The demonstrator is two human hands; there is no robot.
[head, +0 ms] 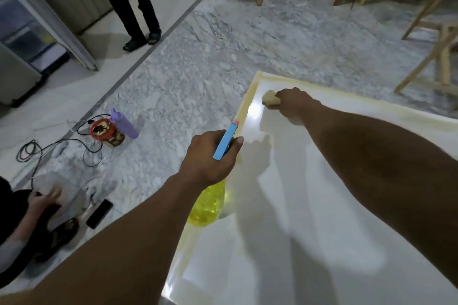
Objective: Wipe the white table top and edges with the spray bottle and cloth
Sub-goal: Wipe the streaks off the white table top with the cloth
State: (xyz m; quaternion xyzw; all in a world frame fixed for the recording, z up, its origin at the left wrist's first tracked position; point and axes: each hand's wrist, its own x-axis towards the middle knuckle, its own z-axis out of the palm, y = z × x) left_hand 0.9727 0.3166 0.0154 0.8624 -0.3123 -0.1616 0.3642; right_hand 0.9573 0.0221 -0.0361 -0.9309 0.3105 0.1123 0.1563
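Observation:
The white table top (322, 205) fills the lower right, with a yellowish border along its left and far edges. My left hand (210, 156) grips the neck of a spray bottle (208, 203) with yellow liquid and a blue trigger head, held over the table's left edge. My right hand (293, 104) reaches to the far left corner and holds a pale yellow cloth (270, 98) pressed on the table surface there.
On the marble floor to the left stand a purple bottle (124, 124) and a red-lidded jar (106, 132), with black cables (49, 148) and a phone (99, 213). One person stands at the back left, another crouches at the lower left. Wooden frames (433, 52) stand behind.

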